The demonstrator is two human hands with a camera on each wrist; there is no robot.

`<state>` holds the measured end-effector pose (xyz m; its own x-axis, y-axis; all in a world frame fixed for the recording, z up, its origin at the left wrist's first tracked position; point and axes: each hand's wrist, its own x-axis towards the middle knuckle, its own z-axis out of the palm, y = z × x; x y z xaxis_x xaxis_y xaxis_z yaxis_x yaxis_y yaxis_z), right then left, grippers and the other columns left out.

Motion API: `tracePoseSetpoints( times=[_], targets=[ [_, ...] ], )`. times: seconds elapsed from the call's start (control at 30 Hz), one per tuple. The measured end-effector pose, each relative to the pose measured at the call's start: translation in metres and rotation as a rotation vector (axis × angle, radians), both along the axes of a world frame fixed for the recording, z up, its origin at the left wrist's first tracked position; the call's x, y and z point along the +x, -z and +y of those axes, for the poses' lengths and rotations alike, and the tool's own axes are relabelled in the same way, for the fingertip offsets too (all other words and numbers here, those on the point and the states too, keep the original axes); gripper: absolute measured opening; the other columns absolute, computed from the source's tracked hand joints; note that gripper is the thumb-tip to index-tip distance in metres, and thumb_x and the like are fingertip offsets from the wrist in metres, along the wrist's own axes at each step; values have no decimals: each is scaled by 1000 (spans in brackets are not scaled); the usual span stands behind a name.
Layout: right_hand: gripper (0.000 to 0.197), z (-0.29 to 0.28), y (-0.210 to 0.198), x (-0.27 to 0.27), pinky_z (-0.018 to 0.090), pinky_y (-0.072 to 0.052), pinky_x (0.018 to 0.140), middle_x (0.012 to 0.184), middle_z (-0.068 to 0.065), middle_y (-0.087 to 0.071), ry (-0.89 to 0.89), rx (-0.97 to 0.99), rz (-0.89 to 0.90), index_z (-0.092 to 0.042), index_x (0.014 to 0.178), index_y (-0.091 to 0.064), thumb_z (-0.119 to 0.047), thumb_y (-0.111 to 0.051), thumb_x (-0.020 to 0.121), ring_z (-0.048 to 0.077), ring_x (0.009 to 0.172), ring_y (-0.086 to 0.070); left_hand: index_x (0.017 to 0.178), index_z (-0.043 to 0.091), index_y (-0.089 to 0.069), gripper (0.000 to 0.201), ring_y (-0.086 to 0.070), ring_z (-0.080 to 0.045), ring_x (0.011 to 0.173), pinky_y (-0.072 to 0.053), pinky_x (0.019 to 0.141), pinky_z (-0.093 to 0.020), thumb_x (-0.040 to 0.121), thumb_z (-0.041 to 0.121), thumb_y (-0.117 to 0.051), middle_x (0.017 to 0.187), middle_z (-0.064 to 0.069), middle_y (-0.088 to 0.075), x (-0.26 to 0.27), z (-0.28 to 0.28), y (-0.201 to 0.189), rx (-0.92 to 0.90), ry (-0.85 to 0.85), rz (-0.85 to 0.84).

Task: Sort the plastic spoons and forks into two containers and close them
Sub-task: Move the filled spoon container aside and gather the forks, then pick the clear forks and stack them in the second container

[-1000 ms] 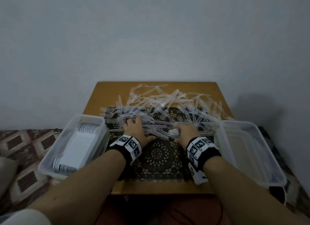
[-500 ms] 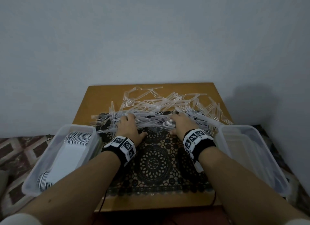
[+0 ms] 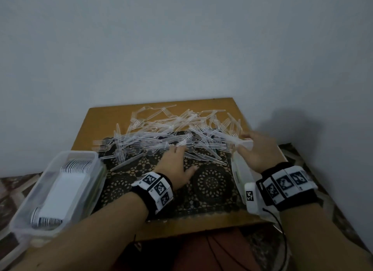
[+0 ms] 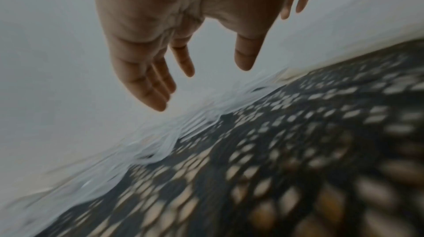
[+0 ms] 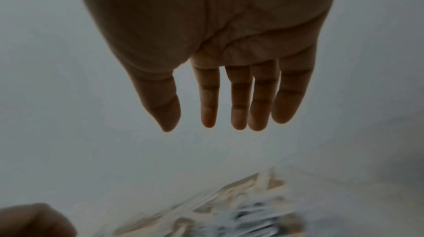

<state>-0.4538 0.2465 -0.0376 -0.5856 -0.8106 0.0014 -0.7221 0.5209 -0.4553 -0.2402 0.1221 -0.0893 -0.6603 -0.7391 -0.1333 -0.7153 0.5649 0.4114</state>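
Note:
A loose heap of clear plastic forks [image 3: 171, 129] covers the back half of the wooden table [image 3: 94, 119]. My left hand [image 3: 184, 157] lies flat on the dark lace mat [image 3: 212, 186], its straight fingers touching the heap's front edge. The blurred left wrist view shows the left hand [image 4: 201, 86] open and empty. My right hand [image 3: 254, 147] hovers over the heap's right end, fingers spread. In the right wrist view the right hand [image 5: 204, 124] is straight-fingered and holds nothing. The left container [image 3: 96, 159] holds stacked white spoons [image 3: 66, 184]. The right container [image 3: 237, 169] is mostly hidden under my right wrist.
A plain grey wall stands close behind the table. Patterned carpet [image 3: 292, 151] shows on both sides. The left container hangs past the table's left edge. A black cable [image 3: 282, 240] dangles from my right wristband near the table's front edge.
Both hands were pressing on the heap's front edge. The right hand has lifted and swung right, over the right container. The left hand has slid toward the middle. The head view has shifted.

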Motion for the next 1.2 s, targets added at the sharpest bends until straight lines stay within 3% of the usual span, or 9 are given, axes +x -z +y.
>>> tracePoseSetpoints(
  times=[0.13,0.3,0.47,0.63,0.77,0.9,1.0,1.13,1.2],
  targets=[
    [48,42,2,-34,46,-46,98,133,12,-56,212,187,-118,-27,134,-51,-43,-54,89,35,116,-54,144,33,-29,67,-54,-19,118,-46,95,-32,88,60,-54,136,-1,-51,-37,41,1,254,209,9],
    [69,86,20,-58,50,-42,102,140,17,-44,302,266,-301,-27,146,-33,-49,-56,85,38,121,-48,151,29,-15,79,-55,-18,116,-41,85,-25,89,65,-49,137,-4,-53,-68,80,10,441,215,117],
    [85,116,46,-64,45,-36,108,155,18,-26,424,102,-495,-27,155,-10,-35,-62,88,39,136,-34,154,23,-4,96,-42,-29,135,-40,105,-39,86,60,-59,154,-9,-34,-85,83,13,470,-4,222],
    [94,132,72,-49,37,-33,104,157,12,-25,447,-163,-709,-32,153,11,-10,-56,92,33,133,-38,154,26,-4,102,-36,-27,138,-40,94,-25,82,25,-76,149,1,-36,-91,73,11,582,92,244],
    [91,137,83,-40,28,-29,101,158,10,-20,423,-322,-641,-23,155,5,1,-52,89,26,137,-31,152,25,-15,92,-55,-17,112,-52,69,-14,83,-1,-70,120,6,-52,-92,69,10,732,117,353],
    [91,136,79,-39,42,-28,116,159,10,-19,362,-405,-628,-18,155,-4,-6,-65,88,26,143,-25,154,33,-9,94,-55,-27,118,-51,92,-36,85,27,-73,141,-9,-48,-85,71,-1,663,20,413],
    [89,127,65,-32,31,-29,108,156,4,-21,261,-501,-576,-19,155,-8,-9,-67,89,16,138,-28,152,43,-10,82,-54,-27,120,-49,98,-50,88,57,-57,151,-7,-38,-65,67,-13,560,-10,484],
    [91,95,44,-11,17,-33,101,139,-8,-33,53,-498,-599,-27,154,-9,-16,-70,88,5,126,-32,149,51,-12,75,-57,-9,108,-53,85,-30,91,44,-60,152,6,-34,-19,41,-35,562,-70,583],
    [91,73,38,2,29,-31,110,148,-9,-31,-44,-400,-633,-35,154,-9,-24,-70,88,9,135,-31,147,53,-18,85,-51,-11,120,-48,95,-31,80,43,-69,150,13,-37,9,25,-45,555,-35,526]
  ],
)
